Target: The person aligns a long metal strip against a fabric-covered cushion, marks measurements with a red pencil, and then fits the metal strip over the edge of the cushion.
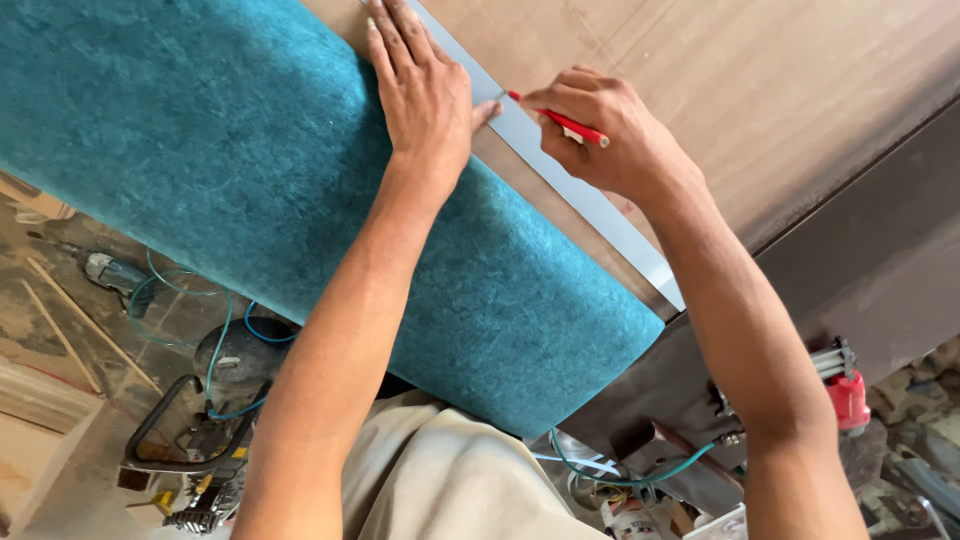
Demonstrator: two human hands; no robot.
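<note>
The left hand (425, 95) lies flat, fingers spread, pressing the teal panel (250, 180) and the metal ruler (560, 180) just beside its thumb. The right hand (600, 135) has its fingers pinched round a red pencil (570, 125), tip at the ruler's edge on the brown board (760, 80). To my eye, the ruler could slide if that palm eases, skewing the line. The panel overhangs the floor and might tip.
</note>
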